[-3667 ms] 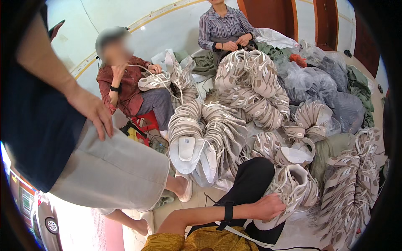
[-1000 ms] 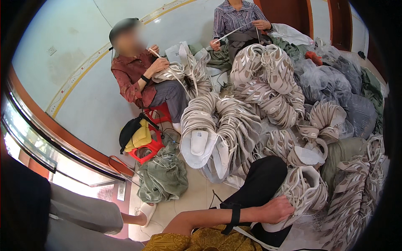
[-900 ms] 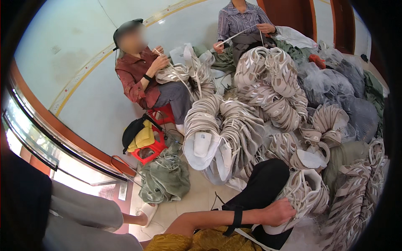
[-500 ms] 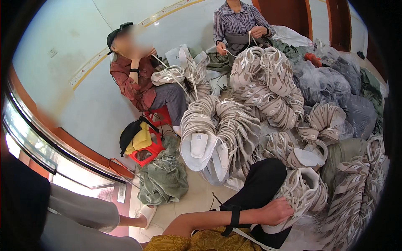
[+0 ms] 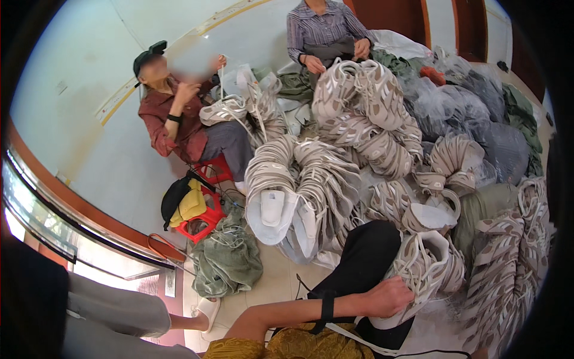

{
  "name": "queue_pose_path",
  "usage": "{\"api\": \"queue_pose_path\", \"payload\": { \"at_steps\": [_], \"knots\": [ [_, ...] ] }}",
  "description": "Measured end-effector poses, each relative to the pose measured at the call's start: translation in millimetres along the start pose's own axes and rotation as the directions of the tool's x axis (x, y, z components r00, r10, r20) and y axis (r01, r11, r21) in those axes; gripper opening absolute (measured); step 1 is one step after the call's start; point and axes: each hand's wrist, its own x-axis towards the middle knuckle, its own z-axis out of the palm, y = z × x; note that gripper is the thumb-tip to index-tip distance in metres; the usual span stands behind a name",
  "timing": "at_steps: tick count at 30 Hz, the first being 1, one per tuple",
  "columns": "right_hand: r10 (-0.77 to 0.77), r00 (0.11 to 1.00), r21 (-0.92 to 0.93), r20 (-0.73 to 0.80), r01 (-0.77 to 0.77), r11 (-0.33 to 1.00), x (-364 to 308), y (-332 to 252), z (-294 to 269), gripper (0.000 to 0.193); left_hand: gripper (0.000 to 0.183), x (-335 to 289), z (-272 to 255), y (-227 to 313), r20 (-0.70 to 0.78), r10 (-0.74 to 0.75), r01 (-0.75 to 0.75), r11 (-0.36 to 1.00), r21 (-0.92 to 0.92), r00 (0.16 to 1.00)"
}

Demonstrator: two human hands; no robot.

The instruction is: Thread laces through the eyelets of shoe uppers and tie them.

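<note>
Your L hand (image 5: 390, 297) was closed on a laced beige-and-white shoe upper (image 5: 417, 268), just beside your bent dark-trousered knee (image 5: 365, 254); can't tell what exactly its fingers pinched; your R hand was out of view; stacked uppers (image 5: 327, 190) of like colour were heaped on the tiled floor (image 5: 274, 272); nr. the floor's wall-side edge, a co-worker in dark red (image 5: 185, 128) raised a white lace (image 5: 222, 79); a co-worker in stripes (image 5: 326, 35) sat close by.

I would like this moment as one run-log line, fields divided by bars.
left hand: fingers curled at laced shoe upper, exact grip unclear | right hand: not visible | farther right: stacked shoe uppers
</note>
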Motion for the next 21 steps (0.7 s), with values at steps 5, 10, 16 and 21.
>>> {"api": "queue_pose_path", "payload": {
  "at_steps": [5,10,16,21],
  "knots": [
    [0.120,0.993,-0.238,0.009,-0.115,0.964,-22,-8,-39,0.015,0.016,9,-26,-6,0.083,0.162,-0.175,0.964,0.199,0.983],
    [0.232,0.973,-0.534,-0.012,-0.203,0.821,-41,-31,-110,0.015,0.015,16,-59,-6,0.213,0.117,-0.171,0.952,0.253,0.970],
    [0.650,0.733,-0.302,0.201,-0.585,0.753,-61,44,-79,0.031,0.012,20,-64,-3,0.228,0.136,-0.188,0.956,0.224,0.964],
    [0.609,0.747,-0.457,0.268,-0.458,0.762,-69,76,-68,0.032,0.014,9,-56,8,0.215,0.156,-0.202,0.955,0.215,0.964]
  ]
}}
